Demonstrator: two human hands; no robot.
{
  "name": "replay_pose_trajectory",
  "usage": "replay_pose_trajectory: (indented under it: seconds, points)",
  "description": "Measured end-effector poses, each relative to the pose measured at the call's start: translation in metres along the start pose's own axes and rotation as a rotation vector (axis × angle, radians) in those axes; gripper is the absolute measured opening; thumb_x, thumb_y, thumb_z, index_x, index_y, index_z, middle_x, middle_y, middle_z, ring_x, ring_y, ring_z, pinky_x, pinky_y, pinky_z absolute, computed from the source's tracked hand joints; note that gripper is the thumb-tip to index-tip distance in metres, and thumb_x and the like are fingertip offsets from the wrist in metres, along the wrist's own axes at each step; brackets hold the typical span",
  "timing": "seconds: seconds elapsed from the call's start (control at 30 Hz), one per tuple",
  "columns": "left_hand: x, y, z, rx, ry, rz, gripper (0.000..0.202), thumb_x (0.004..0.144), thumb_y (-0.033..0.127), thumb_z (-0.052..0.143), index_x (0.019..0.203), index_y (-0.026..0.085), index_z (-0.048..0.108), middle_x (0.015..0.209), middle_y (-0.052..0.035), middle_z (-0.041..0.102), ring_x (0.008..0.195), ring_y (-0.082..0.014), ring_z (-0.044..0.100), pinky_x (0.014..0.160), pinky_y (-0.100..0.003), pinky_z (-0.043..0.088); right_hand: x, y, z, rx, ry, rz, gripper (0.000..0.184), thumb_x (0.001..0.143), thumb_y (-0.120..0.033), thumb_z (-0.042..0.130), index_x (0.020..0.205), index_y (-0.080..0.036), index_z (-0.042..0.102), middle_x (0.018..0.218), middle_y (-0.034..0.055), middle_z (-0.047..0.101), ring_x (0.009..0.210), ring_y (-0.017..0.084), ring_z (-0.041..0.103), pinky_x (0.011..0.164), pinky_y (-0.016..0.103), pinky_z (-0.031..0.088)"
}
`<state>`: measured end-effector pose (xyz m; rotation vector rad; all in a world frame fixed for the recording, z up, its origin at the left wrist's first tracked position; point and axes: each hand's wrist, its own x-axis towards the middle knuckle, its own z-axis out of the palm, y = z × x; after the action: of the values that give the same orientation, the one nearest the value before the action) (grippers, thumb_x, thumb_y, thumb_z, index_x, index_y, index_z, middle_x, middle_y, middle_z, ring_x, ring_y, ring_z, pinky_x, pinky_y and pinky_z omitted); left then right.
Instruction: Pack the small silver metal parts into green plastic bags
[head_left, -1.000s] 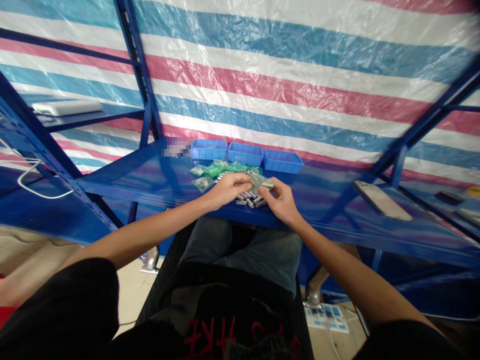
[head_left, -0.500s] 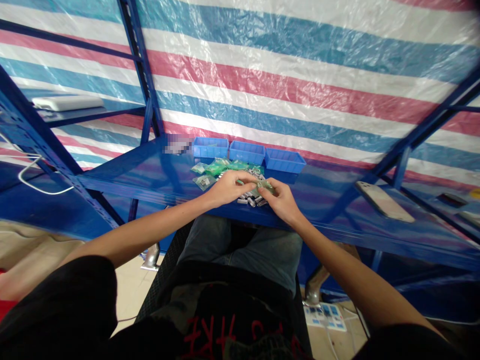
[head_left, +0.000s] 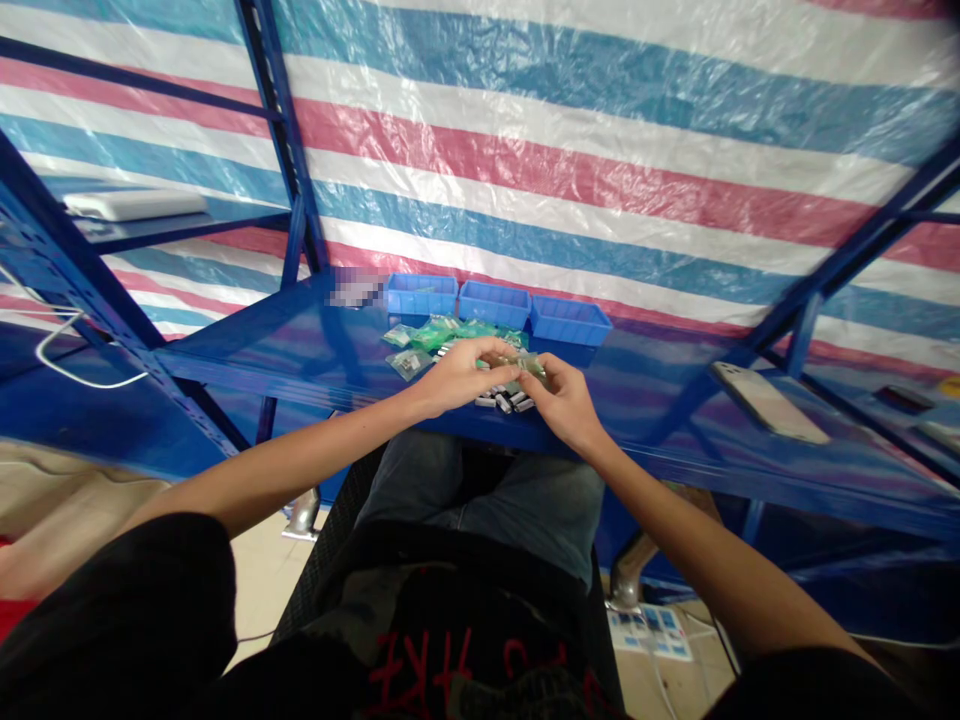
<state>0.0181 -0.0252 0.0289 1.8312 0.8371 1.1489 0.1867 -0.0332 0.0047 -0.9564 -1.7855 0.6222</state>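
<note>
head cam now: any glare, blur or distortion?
Head view: glare streaks the striped sheet; blue posts splay outward, likely wide-angle distortion; the clear packet between left hand and right hand looks too soft to read; pixelation masks something left of the blue bins.

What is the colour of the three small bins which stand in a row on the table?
The three bins are blue, best seen in the head view.
</note>
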Motion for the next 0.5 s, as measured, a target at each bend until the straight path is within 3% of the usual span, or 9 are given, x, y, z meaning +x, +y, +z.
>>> replay_pose_trajectory:
  seconds: [0.2,0.5]
  points:
    - [-0.0009,-0.0033,0.0007,0.069,-0.003,0.031,0.015,0.076,0.026,0.059,0.078,0.012,0.063,0.075,-0.0021,0.063,0.069,-0.0123,0.055,0.064,-0.024,0.043,-0.0036,-0.0066,0.0045,-0.069,-0.029,-0.023,0.021,0.08,-0.037,0.057,0.071,-0.019,0.052,0.063,-0.0028,0.05,0.057,0.01,0.043,0.054,0.023,0.035]
    - [-0.002,0.0043,-0.0001,0.025,0.02,0.032,0.015,0.074,0.02,0.059,0.084,0.013,0.065,0.08,-0.0032,0.066,0.073,-0.014,0.059,0.068,-0.026,0.046,-0.0026,-0.0084,0.0017,-0.028,-0.012,0.002,0.018,0.077,-0.036,0.06,0.076,-0.019,0.057,0.069,-0.001,0.056,0.06,0.011,0.048,0.057,0.024,0.038]
